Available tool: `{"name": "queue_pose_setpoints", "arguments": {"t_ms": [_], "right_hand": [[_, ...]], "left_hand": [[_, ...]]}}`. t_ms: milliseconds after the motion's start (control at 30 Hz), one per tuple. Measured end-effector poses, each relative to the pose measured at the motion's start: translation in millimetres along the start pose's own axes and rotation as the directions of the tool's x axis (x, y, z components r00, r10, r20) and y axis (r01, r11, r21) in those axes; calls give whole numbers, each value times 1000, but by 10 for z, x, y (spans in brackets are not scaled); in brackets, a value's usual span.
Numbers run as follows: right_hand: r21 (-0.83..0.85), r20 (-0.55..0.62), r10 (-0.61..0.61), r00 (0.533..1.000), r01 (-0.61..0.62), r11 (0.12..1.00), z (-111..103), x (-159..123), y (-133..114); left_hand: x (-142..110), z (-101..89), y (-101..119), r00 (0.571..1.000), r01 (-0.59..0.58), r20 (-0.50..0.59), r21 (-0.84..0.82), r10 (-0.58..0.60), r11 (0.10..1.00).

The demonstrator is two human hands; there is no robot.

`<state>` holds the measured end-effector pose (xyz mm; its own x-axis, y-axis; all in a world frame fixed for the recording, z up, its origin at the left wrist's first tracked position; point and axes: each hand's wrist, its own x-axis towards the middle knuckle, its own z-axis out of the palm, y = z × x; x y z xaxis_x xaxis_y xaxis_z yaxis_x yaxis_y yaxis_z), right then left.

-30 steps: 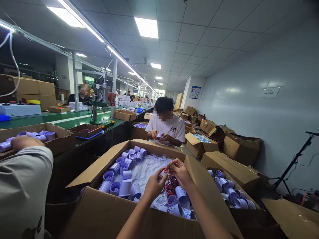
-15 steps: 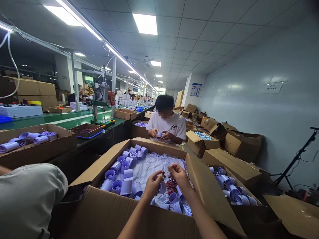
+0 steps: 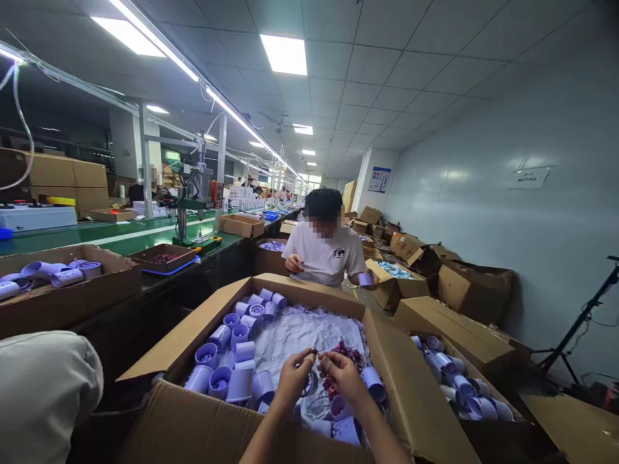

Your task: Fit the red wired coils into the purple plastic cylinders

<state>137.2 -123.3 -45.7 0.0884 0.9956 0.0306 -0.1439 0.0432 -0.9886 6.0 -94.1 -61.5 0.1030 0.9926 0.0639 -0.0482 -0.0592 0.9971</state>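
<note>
My left hand (image 3: 293,377) and my right hand (image 3: 342,374) meet over a large open cardboard box (image 3: 193,335). Both are pinched shut on a small part with thin wires (image 3: 316,361), too small to name. Just behind my fingers lies a dark red bunch of small parts (image 3: 349,352). Lilac plastic cylinders (image 3: 236,332) lie in the box on crumpled white wrap (image 3: 300,332), some upright, some tipped.
A second box of lilac cylinders (image 3: 454,380) stands to my right. A person in a white T-shirt (image 3: 326,248) sits beyond my box with a lilac part in one hand. A grey sleeve (image 3: 43,393) is at the lower left. A green conveyor bench (image 3: 120,229) runs along the left.
My two hands have dropped lower and nearer to me over the box, still pinched together. The person opposite has moved one hand out to the side with a lilac part.
</note>
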Motion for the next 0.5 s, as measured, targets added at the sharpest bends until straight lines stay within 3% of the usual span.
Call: {"name": "queue_pose_setpoints", "arguments": {"t_ms": [133,500], "right_hand": [[152,-4,82,997,-81,985,-14,-16,-6],[241,-2,148,989,-143,960,-72,-180,-138]], "left_hand": [[-10,12,-27,994,-90,-53,146,98,985],[-104,5,59,969,-244,56,338,239,909]]}}
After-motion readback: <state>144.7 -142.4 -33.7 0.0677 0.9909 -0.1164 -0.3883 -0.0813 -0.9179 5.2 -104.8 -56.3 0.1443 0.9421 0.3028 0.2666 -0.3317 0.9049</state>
